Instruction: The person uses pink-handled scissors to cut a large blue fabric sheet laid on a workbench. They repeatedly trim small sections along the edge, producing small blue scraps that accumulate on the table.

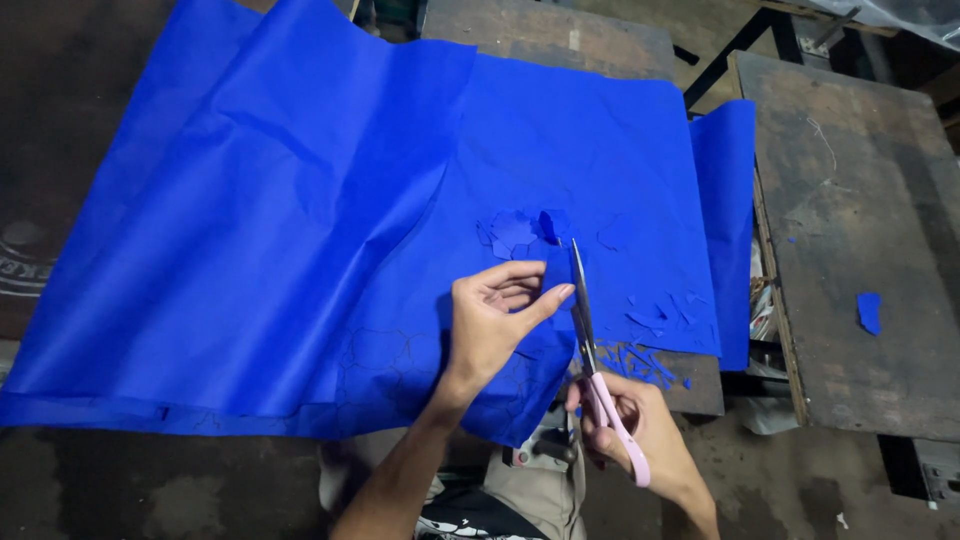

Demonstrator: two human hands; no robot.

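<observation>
Near the front edge of the desk point(700, 392), the person's right hand point(635, 425) is clenched through the pink handles of a pair of scissors point(592, 350), whose blades point away toward the far edge and look nearly closed along the border of a blue flap. Just left of the blades, the left hand point(493, 320) grips that flap, part of the large blue sheet point(300, 220), with the thumb pressed against its edge and the fingers curled loosely (the sheet hides what lies behind the palm). This sheet covers most of the desk and hangs over the front edge, where faint drawn outlines show on it. Small blue offcuts point(640, 350) lie scattered on the sheet close to the right of the scissors, and a looser heap of cut pieces point(520, 232) sits just beyond the blade tips. On a second wooden table point(850, 200) to the right, well apart, rests a single blue scrap point(869, 311).
</observation>
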